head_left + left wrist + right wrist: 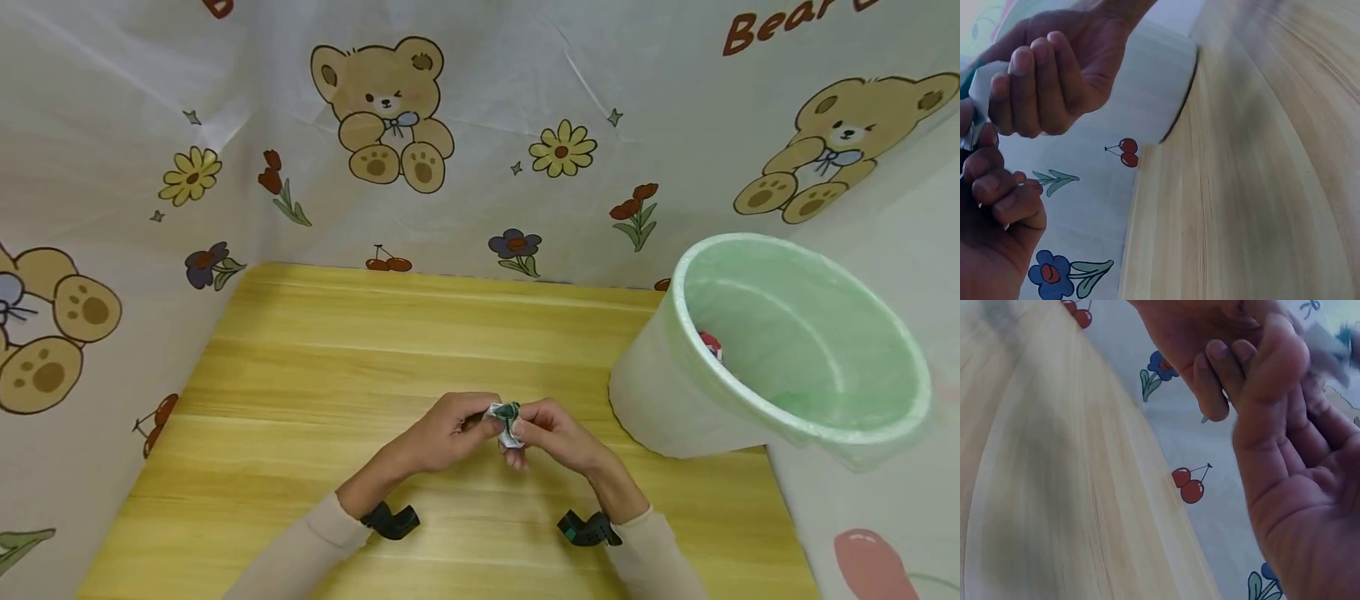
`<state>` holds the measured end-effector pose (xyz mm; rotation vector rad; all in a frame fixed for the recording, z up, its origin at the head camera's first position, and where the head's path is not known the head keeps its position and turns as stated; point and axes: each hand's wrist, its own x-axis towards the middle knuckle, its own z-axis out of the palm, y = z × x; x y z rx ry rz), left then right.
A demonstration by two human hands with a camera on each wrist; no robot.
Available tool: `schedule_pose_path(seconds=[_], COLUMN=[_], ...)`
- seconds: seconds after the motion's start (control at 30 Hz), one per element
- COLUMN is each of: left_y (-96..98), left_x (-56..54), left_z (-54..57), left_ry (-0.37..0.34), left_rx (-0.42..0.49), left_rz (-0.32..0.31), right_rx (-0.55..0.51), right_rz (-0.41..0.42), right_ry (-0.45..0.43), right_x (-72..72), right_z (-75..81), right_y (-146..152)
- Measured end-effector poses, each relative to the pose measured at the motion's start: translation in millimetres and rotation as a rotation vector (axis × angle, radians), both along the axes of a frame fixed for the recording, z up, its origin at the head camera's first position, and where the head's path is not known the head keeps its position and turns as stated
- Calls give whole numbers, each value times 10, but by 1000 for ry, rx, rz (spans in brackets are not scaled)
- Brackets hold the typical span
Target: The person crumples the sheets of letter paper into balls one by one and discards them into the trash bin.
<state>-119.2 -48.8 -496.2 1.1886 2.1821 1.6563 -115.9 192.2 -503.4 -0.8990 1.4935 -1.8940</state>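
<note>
Both hands meet close over the table in the head view, near its front middle. Between their fingertips is a small, creased green-and-white wrapper point(508, 412), folded or twisted. My left hand point(450, 433) pinches it from the left with thumb and fingers. My right hand point(561, 435) pinches its right side, thumb on top and other fingers curled below. The left wrist view shows a white, papery part of the wrapper point(982, 87) against the fingers. It appears blurred at the right wrist view's upper right. What is inside the wrapper, if anything, is hidden by the fingers.
A tall white bin point(652, 400) with a pale green liner point(795, 287) stands at the table's right, its mouth tipped toward me. Inside lies a small red-and-white item point(711, 344). Bear-printed cloth point(465, 108) surrounds the wooden table point(315, 350) at the back and sides.
</note>
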Motion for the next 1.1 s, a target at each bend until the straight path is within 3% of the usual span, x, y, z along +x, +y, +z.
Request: schedule_pose_path(seconds=[0.2, 0.37, 0.67, 0.8, 0.93, 1.1], left_y=[33, 52, -3, 0, -4, -26], left_x=[15, -7, 7, 1, -45, -80], left_z=[34, 45, 40, 57, 91, 107], left_ry=[-58, -84, -85, -131, -243, -476], left_rx=[-55, -76, -70, -5, -19, -140], left_rz=[61, 52, 24, -61, -135, -191], right_rx=[84, 42, 104, 116, 232, 476], right_rz=[-166, -219, -127, -111, -121, -150], right_ry=[209, 201, 188, 219, 375, 629], right_x=[23, -2, 16, 28, 30, 53], right_z=[42, 20, 100, 134, 205, 321], right_y=[-71, -77, 16, 45, 60, 40])
